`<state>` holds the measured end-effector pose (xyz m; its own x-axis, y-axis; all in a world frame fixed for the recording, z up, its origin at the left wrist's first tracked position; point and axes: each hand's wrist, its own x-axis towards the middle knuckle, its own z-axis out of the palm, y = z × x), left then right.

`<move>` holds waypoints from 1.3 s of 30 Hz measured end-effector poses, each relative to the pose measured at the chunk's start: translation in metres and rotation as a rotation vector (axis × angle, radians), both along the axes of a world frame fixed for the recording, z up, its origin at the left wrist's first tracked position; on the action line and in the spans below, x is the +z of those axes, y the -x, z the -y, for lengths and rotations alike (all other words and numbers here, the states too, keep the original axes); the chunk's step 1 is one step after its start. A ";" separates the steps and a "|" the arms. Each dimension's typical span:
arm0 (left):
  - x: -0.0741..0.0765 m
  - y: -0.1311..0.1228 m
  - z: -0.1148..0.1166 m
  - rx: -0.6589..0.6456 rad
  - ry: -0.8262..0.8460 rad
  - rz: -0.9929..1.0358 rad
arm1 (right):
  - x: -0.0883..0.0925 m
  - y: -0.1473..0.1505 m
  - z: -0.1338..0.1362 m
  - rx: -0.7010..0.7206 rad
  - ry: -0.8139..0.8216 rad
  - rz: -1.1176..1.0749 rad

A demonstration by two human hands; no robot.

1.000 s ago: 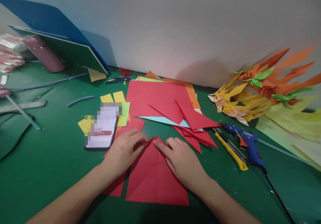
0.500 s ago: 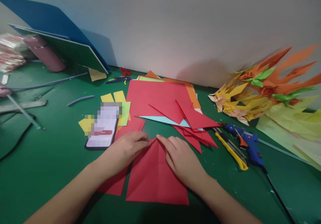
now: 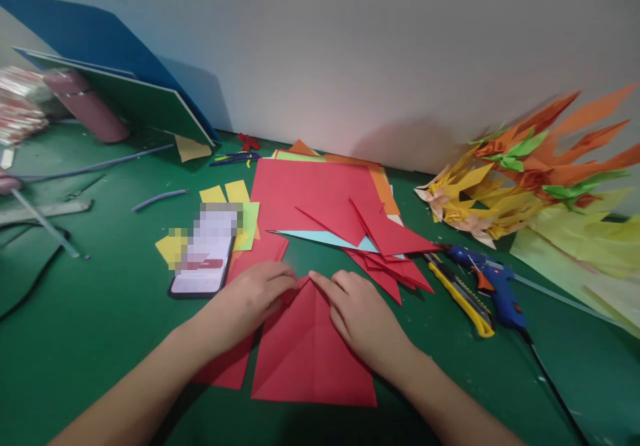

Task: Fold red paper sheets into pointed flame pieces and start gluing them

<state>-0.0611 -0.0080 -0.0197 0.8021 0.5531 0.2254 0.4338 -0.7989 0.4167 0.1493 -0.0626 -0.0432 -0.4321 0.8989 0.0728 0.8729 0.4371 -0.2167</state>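
A red paper sheet (image 3: pixel 305 359), folded to a point at its far end, lies on the green table (image 3: pixel 100 339) in front of me. My left hand (image 3: pixel 255 296) rests on its upper left flap, fingers curled and pressed down near the tip. My right hand (image 3: pixel 360 316) lies on the upper right flap, its index finger stretched toward the tip. The fingertips of both hands nearly meet at the point. A second red sheet (image 3: pixel 227 366) sticks out from under my left forearm.
A phone (image 3: pixel 203 259) lies left of my hands on yellow paper scraps. Behind are a stack of coloured sheets (image 3: pixel 315 196) and folded red pieces (image 3: pixel 390 253). At right lie a yellow utility knife (image 3: pixel 460 296), a blue glue gun (image 3: pixel 493 286) and paper flowers (image 3: pixel 525 173). Boards (image 3: pixel 115 93) lean at far left.
Both hands have slid slightly up the red sheet toward its tip, pressing the flaps flatter. Everything else on the table stays where it was.
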 end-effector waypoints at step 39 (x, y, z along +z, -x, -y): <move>0.002 0.008 -0.009 -0.207 -0.222 -0.164 | -0.002 -0.001 -0.002 0.034 -0.045 0.029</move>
